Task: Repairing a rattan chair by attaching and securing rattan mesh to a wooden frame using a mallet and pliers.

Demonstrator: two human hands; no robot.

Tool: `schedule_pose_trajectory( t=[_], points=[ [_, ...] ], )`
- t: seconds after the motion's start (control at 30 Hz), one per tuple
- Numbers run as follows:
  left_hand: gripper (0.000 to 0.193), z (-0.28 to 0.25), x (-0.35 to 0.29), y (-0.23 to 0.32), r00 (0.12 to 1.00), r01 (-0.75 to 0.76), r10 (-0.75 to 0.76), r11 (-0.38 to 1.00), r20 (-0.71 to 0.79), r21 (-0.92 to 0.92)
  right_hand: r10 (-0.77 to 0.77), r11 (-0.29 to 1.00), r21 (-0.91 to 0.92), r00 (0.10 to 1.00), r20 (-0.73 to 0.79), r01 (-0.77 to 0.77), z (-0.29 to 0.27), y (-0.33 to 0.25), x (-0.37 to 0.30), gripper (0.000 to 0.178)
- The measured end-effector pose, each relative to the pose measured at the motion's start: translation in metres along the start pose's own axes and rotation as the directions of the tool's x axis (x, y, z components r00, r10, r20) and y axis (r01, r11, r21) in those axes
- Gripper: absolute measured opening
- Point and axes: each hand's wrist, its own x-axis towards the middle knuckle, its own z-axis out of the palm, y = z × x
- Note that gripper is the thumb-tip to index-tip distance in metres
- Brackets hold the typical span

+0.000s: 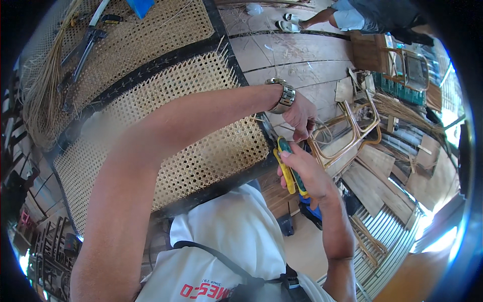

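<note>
A woven cane panel [211, 146] in a dark frame [196, 195] lies before me, its loose cane ends sticking up along the far edge. Across it reaches my left arm, a metal watch [283, 95] on the wrist. Past the frame's right edge, my left hand [301, 115] is closed in a pinch on a thin cane strand [327, 132], which loops out beside the fingers. Just below it, my right hand [307, 168] grips cutting pliers [288, 173] with yellow and green handles. The pliers' jaws point at the frame's edge and are partly hidden.
A hammer [83, 55] and a bundle of cane strands [45, 95] lie on the far left woven section. To the right are a bent rattan frame [347, 131], wood sheets [370, 189] and poles. Another person's feet [291, 24] show at the far side.
</note>
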Motion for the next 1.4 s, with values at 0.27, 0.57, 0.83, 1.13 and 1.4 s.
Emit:
schedule_pose_trajectory(
  t=[0.27, 0.57, 0.83, 1.13, 1.4],
  points=[
    [0.018, -0.011, -0.001, -0.008, 0.993, -0.076, 0.072, 0.996, -0.098, -0.042, -0.465, 0.721, -0.506, 0.872, 0.154, 0.474, 0.031, 0.014, -0.019, 0.066],
    [0.015, -0.082, -0.051, 0.035, 0.838, 0.545, -0.291, 0.468, -0.461, 0.695, -0.806, -0.220, -0.715, 0.289, 0.516, 0.664, 0.166, -0.049, 0.147, 0.077],
    [0.024, -0.034, -0.188, -0.004, 0.851, 0.397, -0.289, 0.900, -0.439, 0.178, -0.973, 0.229, -0.660, 0.165, -0.158, 0.715, 0.070, -0.031, 0.069, 0.075],
    [0.034, 0.053, -0.127, -0.001, 0.382, 0.474, -0.222, 0.881, -0.897, -0.017, -0.299, 0.902, 0.124, 0.807, -0.508, 0.413, -0.015, 0.052, 0.091, 0.039],
    [0.030, 0.084, -0.109, -0.015, 0.546, 0.492, -0.321, 0.870, -0.774, -0.014, -0.713, 0.701, -0.396, 0.604, -0.357, 0.593, 0.000, 0.040, 0.120, 0.031]
  ],
)
